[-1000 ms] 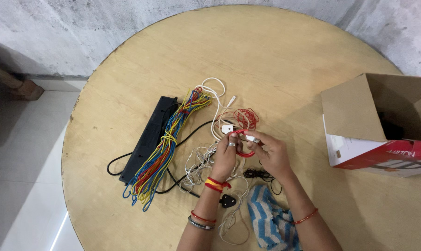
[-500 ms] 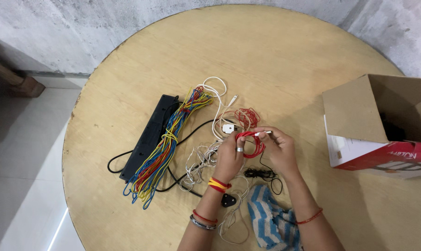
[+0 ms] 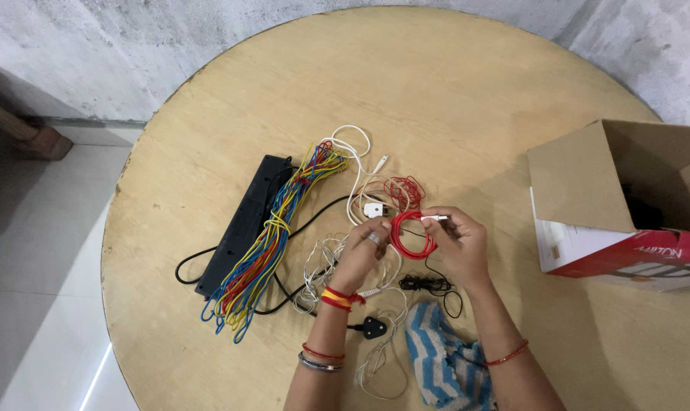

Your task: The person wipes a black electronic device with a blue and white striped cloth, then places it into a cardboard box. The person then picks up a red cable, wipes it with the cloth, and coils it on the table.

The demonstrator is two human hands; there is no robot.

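Left of centre on the round wooden bench (image 3: 467, 91): black power strip (image 3: 242, 221) with its black cord, and a long hank of multicoloured wires (image 3: 273, 228) lying across it, both loose. Centre: tangled white cables (image 3: 337, 262), a small red wire bundle (image 3: 404, 192) and a black plug (image 3: 373, 327), all unsorted.

Left hand (image 3: 362, 255): grip closed on the coiled red cable (image 3: 412, 236), which sits just right of centre, held above the bench. Right hand (image 3: 461, 243): fingers pinch the cable's white connector end. Coil looks nearly wound; judged, most of the pile remains unbundled.

Right edge: open cardboard box (image 3: 589, 183), tipped on its side; interior dark, something black inside, kind unclear.
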